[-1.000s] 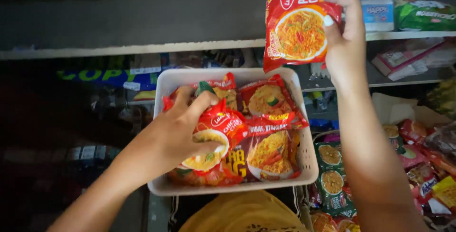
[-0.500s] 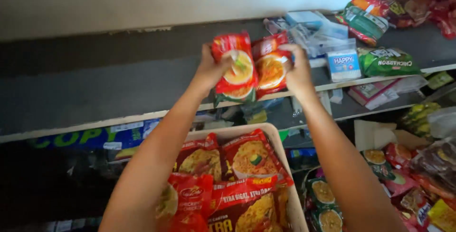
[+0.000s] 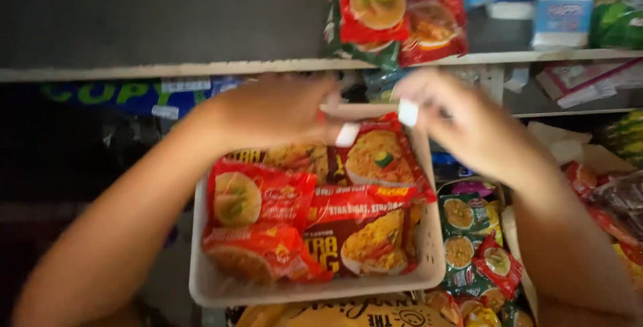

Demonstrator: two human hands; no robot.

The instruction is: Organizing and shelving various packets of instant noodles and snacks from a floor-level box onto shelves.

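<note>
Noodle packets (image 3: pixel 315 216), red and orange, lie heaped in a white plastic basket (image 3: pixel 429 260) below a grey shelf (image 3: pixel 161 69) in a crowded shop aisle. Both of the person's hands hover over the basket's far end, blurred by motion. Left hand (image 3: pixel 271 109) is half curled, fingers pointing inward, with nothing seen in its grip. Right hand (image 3: pixel 449 116) is likewise loosely curled above the topmost packet (image 3: pixel 382 156), touching no packet as far as the blur allows. On the shelf's edge, just above the hands, two red packets (image 3: pixel 398 12) stand upright side by side. Green packets (image 3: pixel 469 226) are stacked to the right of the basket, beside the right forearm.
</note>
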